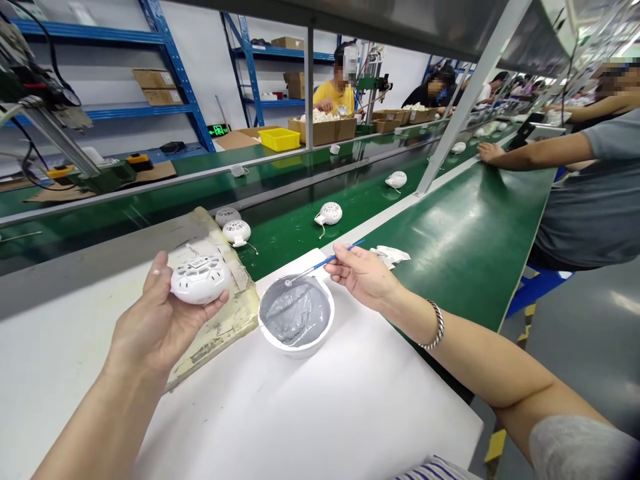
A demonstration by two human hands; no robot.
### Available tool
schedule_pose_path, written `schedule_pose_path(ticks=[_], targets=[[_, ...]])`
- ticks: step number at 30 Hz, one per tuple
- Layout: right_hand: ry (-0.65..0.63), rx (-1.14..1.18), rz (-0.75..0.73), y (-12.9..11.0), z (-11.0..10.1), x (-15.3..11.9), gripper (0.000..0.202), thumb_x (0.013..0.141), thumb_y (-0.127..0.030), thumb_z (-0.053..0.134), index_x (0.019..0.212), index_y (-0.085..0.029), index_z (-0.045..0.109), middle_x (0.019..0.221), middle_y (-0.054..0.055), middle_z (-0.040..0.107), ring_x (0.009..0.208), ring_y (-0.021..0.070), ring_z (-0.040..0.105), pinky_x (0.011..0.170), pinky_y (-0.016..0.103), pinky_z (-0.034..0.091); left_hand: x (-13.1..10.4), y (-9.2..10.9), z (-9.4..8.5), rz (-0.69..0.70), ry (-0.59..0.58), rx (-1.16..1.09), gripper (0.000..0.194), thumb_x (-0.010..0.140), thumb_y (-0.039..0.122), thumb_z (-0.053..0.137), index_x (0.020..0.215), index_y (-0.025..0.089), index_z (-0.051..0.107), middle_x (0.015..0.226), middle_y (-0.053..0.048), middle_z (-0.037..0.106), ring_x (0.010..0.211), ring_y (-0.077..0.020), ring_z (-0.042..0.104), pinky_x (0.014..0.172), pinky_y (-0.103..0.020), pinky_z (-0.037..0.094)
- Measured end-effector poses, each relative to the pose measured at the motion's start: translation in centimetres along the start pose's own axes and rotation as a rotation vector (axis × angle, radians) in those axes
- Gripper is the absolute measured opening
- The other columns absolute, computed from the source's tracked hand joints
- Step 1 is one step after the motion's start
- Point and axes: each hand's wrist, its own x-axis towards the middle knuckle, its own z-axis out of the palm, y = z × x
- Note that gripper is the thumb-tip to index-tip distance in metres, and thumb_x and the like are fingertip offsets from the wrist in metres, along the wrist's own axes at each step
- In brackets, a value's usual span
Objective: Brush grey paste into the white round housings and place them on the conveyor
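In my left hand (155, 317) rests a round white plastic housing (199, 280) with slotted vents on top, held between thumb and fingers. My right hand (363, 273) pinches a thin brush-like stick (325, 262) with a blue handle. Its pale tip reaches over the far rim of a white bowl (296, 350). Thick grey paste (295, 312) fills much of that bowl, with smooth ridges across its surface. Whether the tip touches the paste, I cannot tell. The bowl stands on a white board, just below my right hand.
A paste-stained pad (235, 300) lies left of the bowl. Similar white housings (330, 213) with short wires sit along the green conveyor belt (280, 243). A crumpled white wipe (393, 255) lies beyond my right hand. A slanted metal post (470, 100) rises nearby; co-workers sit farther along the line.
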Motion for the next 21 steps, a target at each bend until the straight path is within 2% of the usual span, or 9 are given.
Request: schedule_pose_path(ticks=[2, 4, 6, 8, 11, 14, 16, 18, 21], targets=[[-0.024, -0.024, 0.000, 0.0, -0.1, -0.1, 0.033, 0.060, -0.035, 0.086, 0.072, -0.017, 0.062, 0.072, -0.002, 0.072, 0.066, 0.0077, 0.069, 0.061, 0.016, 0.049, -0.3, 0.0, -0.2, 0.046, 0.007, 0.017, 0.044, 0.097, 0.027, 0.039, 0.137, 0.045, 0.039, 0.145, -0.002, 0.045, 0.118, -0.0261, 0.056, 0.062, -0.037, 0.062], [-0.061, -0.047, -0.013, -0.1, -0.1, -0.2, 0.031, 0.060, -0.031, 0.086, 0.074, -0.017, 0.062, 0.079, 0.000, 0.074, 0.070, 0.0081, 0.069, 0.065, 0.017, 0.050, -0.8, 0.2, -0.3, 0.071, -0.014, 0.025, 0.039, 0.097, 0.029, 0.041, 0.134, 0.038, 0.047, 0.144, -0.004, 0.046, 0.118, -0.0267, 0.056, 0.064, -0.039, 0.062], [-0.088, -0.067, -0.039, -0.2, -0.2, -0.4, 0.031, 0.061, -0.028, 0.086, 0.075, -0.017, 0.061, 0.083, 0.001, 0.075, 0.073, 0.0092, 0.070, 0.067, 0.019, 0.052, -1.2, 0.4, -0.2, 0.068, -0.034, 0.029, 0.043, 0.090, 0.025, 0.054, 0.132, 0.035, 0.050, 0.143, -0.007, 0.047, 0.116, -0.0280, 0.058, 0.067, -0.042, 0.061], [-0.095, -0.096, -0.083, -0.2, -0.3, -0.4, 0.032, 0.061, -0.027, 0.086, 0.076, -0.018, 0.059, 0.083, 0.001, 0.075, 0.075, 0.0105, 0.071, 0.069, 0.021, 0.053, -1.6, 0.4, -0.1, 0.069, -0.057, 0.069, 0.067, 0.076, 0.013, 0.068, 0.135, 0.039, 0.048, 0.141, -0.008, 0.048, 0.108, -0.0267, 0.062, 0.069, -0.042, 0.061], [-0.081, -0.172, -0.195, -0.1, -0.3, -0.6, 0.034, 0.062, -0.029, 0.085, 0.077, -0.019, 0.055, 0.081, 0.001, 0.075, 0.075, 0.0116, 0.071, 0.070, 0.023, 0.054, -2.1, 0.0, 0.2, 0.106, -0.118, 0.143, 0.097, 0.060, 0.002, 0.075, 0.136, 0.051, 0.041, 0.135, -0.005, 0.051, 0.092, -0.0219, 0.067, 0.067, -0.040, 0.061], [-0.067, -0.228, -0.285, -0.1, -0.4, -0.7, 0.034, 0.066, -0.034, 0.082, 0.076, -0.019, 0.053, 0.077, 0.002, 0.075, 0.069, 0.0118, 0.071, 0.067, 0.023, 0.055, -2.4, -0.4, 0.6, 0.173, -0.167, 0.136, 0.082, 0.063, 0.011, 0.073, 0.130, 0.051, 0.049, 0.126, -0.003, 0.055, 0.088, -0.0234, 0.066, 0.061, -0.042, 0.062], [-0.055, -0.225, -0.281, -0.1, -0.4, -0.8, 0.036, 0.065, -0.037, 0.082, 0.075, -0.018, 0.053, 0.074, 0.001, 0.074, 0.065, 0.0116, 0.070, 0.065, 0.023, 0.055, -2.6, -0.5, 0.7, 0.194, -0.189, 0.114, 0.058, 0.063, 0.015, 0.070, 0.115, 0.039, 0.063, 0.119, -0.004, 0.058, 0.089, -0.0268, 0.065, 0.059, -0.045, 0.062], [-0.034, -0.193, -0.243, -0.2, -0.3, -0.8, 0.038, 0.064, -0.039, 0.083, 0.073, -0.018, 0.053, 0.072, 0.001, 0.073, 0.063, 0.0110, 0.070, 0.063, 0.021, 0.055, -2.7, -0.4, 0.8, 0.178, -0.189, 0.106, 0.044, 0.059, 0.016, 0.072, 0.100, 0.030, 0.066, 0.110, -0.004, 0.060, 0.087, -0.0282, 0.066, 0.058, -0.043, 0.062], [-0.029, -0.113, -0.178, -0.1, -0.3, -0.7, 0.035, 0.064, -0.037, 0.083, 0.072, -0.018, 0.056, 0.071, -0.001, 0.073, 0.063, 0.0095, 0.070, 0.061, 0.018, 0.055, -2.8, -0.1, 0.7, 0.126, -0.149, 0.149, 0.048, 0.051, 0.013, 0.080, 0.093, 0.029, 0.063, 0.103, -0.002, 0.062, 0.082, -0.0263, 0.066, 0.059, -0.040, 0.062]])
